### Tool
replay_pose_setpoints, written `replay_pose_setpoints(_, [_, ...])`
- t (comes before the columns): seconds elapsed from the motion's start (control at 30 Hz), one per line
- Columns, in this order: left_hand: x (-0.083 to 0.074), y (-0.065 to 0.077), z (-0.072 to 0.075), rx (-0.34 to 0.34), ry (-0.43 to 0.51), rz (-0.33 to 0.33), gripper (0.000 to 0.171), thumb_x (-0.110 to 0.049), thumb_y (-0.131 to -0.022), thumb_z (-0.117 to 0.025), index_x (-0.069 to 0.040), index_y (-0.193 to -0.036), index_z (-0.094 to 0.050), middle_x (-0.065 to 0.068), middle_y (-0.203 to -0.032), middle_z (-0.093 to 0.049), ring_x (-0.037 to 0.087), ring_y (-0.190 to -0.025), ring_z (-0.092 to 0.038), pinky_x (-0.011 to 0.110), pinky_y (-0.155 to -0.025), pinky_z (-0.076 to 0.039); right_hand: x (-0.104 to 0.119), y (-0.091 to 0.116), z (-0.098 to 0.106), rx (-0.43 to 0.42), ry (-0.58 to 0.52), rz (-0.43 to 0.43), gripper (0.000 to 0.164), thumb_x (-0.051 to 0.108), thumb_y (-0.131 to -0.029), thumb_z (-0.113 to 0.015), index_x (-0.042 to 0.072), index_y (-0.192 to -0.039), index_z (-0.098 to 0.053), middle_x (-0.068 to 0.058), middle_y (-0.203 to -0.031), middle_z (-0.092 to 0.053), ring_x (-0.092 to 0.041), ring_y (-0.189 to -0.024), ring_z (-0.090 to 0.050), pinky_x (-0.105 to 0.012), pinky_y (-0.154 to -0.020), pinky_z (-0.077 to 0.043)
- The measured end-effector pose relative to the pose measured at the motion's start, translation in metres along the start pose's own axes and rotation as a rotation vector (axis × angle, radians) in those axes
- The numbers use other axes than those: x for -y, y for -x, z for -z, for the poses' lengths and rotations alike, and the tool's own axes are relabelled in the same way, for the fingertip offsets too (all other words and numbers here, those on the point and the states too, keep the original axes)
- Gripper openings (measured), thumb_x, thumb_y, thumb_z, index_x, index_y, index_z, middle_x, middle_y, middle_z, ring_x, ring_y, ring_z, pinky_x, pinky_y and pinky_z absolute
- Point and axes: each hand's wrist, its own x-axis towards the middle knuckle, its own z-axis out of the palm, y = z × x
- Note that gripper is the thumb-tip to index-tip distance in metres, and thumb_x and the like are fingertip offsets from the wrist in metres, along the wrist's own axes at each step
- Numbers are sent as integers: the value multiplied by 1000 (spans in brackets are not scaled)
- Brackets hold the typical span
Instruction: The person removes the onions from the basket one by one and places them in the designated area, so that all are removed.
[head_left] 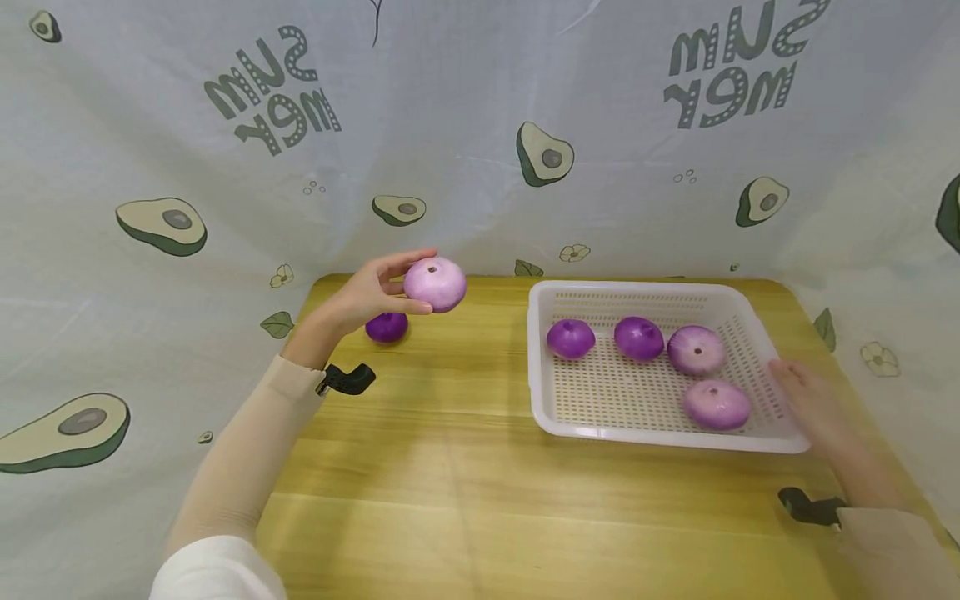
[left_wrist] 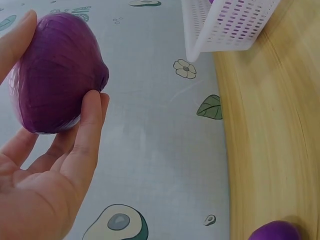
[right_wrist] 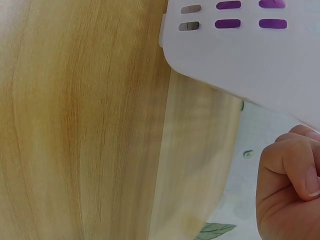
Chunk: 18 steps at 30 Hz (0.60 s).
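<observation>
My left hand (head_left: 365,297) holds a purple onion (head_left: 435,285) up over the table's back left, its pale root end facing the head camera. In the left wrist view, thumb and fingers grip that onion (left_wrist: 60,75) from its sides. Just below the left hand, another purple onion (head_left: 387,328) lies on the wooden table, partly hidden by the hand. At the right side of a white plastic basket (head_left: 660,433) is my right hand (head_left: 813,408), fingertips right at the rim. The right wrist view shows these fingers (right_wrist: 287,160) loosely curled beside the basket wall (right_wrist: 240,65).
Inside the basket are several purple onions, one (head_left: 571,339) at the left and another (head_left: 717,405) at the front right. The wooden table (head_left: 420,500) has rounded back corners. Behind and beside it hangs a pale cloth (head_left: 450,100) printed with avocados.
</observation>
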Motion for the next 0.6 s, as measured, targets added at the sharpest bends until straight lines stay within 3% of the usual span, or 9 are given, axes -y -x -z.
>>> replay_pose_setpoints(0.4, [40, 28, 17, -30, 54, 79, 84, 3, -79, -83, -16, -151, -44, 9, -150, -42, 36, -122, -57, 37, -91, -54, 1, -2, 2, 14, 18, -27, 68, 41, -109, -21, -19, -140, -29, -43, -122, -47, -2, -78, -51, -34, -67, -43])
replay_pose_setpoints(0.6, [63, 43, 27, -67, 38, 89, 85, 6, -79, -80, -11, -152, -41, 10, -153, -39, 39, -126, -53, 36, -95, -52, 0, -2, 2, 10, 22, -33, 68, 41, -109, -20, -19, -141, -29, -43, -121, -48, -10, -81, -53, -38, -69, -42])
